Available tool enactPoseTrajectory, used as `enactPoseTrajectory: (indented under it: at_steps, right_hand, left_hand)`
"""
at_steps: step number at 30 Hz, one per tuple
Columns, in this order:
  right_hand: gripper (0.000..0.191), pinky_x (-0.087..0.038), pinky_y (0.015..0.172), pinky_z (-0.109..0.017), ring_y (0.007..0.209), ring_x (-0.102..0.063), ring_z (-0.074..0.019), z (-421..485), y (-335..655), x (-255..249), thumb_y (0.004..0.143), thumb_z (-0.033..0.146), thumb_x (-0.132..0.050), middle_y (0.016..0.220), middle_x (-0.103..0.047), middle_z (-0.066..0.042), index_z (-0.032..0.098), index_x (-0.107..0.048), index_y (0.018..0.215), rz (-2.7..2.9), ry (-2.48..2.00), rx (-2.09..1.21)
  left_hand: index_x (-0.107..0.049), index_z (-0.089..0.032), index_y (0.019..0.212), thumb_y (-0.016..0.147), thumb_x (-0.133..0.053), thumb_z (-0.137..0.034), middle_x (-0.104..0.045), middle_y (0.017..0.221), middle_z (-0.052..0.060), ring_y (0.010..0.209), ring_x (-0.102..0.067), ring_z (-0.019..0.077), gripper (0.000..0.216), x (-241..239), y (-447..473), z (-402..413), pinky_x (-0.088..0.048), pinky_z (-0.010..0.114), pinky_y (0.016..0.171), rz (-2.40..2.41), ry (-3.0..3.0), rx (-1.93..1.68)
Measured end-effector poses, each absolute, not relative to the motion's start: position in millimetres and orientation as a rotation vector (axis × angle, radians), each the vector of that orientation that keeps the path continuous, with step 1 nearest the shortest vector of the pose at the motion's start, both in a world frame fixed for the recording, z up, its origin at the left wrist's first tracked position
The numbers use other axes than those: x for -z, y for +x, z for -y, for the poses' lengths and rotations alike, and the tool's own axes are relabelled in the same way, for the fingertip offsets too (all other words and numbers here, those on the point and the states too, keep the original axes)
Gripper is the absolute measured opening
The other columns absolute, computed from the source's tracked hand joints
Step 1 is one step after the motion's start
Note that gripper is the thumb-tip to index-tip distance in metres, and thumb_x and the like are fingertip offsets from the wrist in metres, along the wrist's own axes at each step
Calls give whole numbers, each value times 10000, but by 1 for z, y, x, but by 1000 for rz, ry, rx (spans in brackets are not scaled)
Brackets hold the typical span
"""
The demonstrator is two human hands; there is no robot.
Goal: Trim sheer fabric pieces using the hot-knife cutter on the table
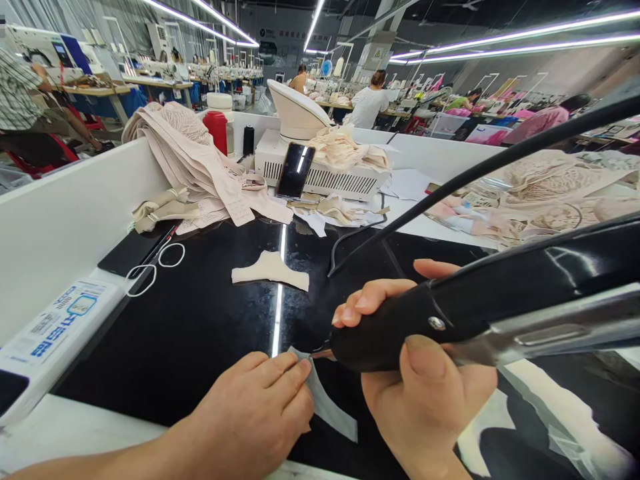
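Observation:
My right hand [420, 387] is wrapped round the black handle of a corded cutting tool [480, 313], whose tip touches a thin grey-white fabric strip [325, 400] on the glossy black work surface [200, 320]. My left hand [255, 413] lies on the strip's near end, fingers together and pressing it down beside the tool tip. A beige cut fabric piece [273, 270] lies alone further back on the black surface. The tool's black cord [500, 160] arcs up to the right.
A heap of beige lace garments [190, 157] drapes over the white partition [65, 213] at left. A white machine [320, 167] with a phone [296, 170] leaning on it stands behind. Lace pieces [550, 193] lie at right. Two white rings [155, 267] and a packet [60, 327] lie left. People work at distant tables.

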State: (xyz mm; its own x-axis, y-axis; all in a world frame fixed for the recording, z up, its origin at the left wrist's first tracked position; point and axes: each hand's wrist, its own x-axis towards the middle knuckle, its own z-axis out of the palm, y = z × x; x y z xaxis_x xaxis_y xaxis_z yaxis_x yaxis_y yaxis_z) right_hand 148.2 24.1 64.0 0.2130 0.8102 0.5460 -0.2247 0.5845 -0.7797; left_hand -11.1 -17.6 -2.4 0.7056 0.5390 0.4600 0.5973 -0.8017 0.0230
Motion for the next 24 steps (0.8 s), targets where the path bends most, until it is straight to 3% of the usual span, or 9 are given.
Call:
enactPoseTrajectory:
  at_steps: [24]
  right_hand:
    - [378,-527,611,-343,622,-613,-169,-27,141,-64,842,418,-762,786,-651,38,298,-591,1158,1103,-648,-835]
  left_hand:
    - [-646,-165,1050,1057,-507,-319,-716,1238,24,1146,-638,165,208,3,-10,17,-476,284,784,922,-2771,686]
